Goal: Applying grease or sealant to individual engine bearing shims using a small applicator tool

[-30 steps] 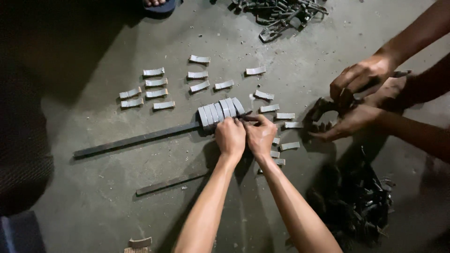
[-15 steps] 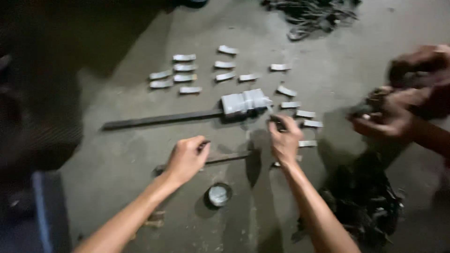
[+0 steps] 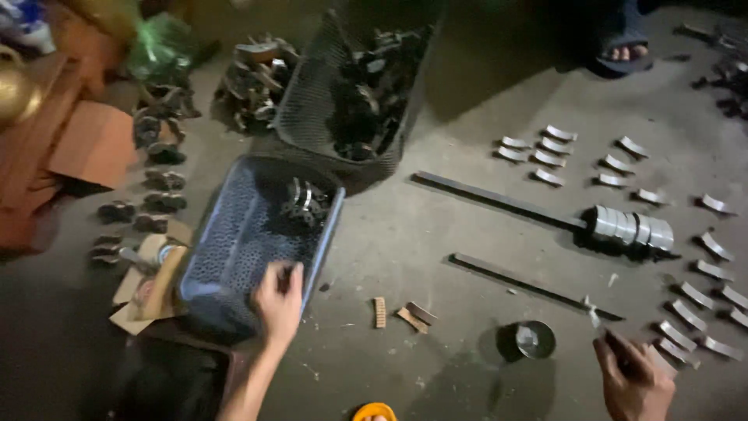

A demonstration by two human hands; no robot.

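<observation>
On the grey concrete floor [image 3: 405,257] the two hands are well apart from each other. At the lower left, the left hand [image 3: 279,300] reaches to the near rim of a blue perforated plastic basket [image 3: 249,234], and its fingers seem to close on a small dark part at that rim, though I cannot tell exactly what it is. Inside the basket lies one dark metal piece [image 3: 305,204]. Behind it stands a black mesh basket [image 3: 351,86] full of similar dark parts. At the lower right, the right hand [image 3: 633,376] is closed around a thin tool with a pale tip [image 3: 594,313]. Near this hand are a small round tin [image 3: 534,338], two long flat metal bars [image 3: 499,199], a stack of curved shiny shells [image 3: 631,228] and many single shells in rows [image 3: 549,148].
</observation>
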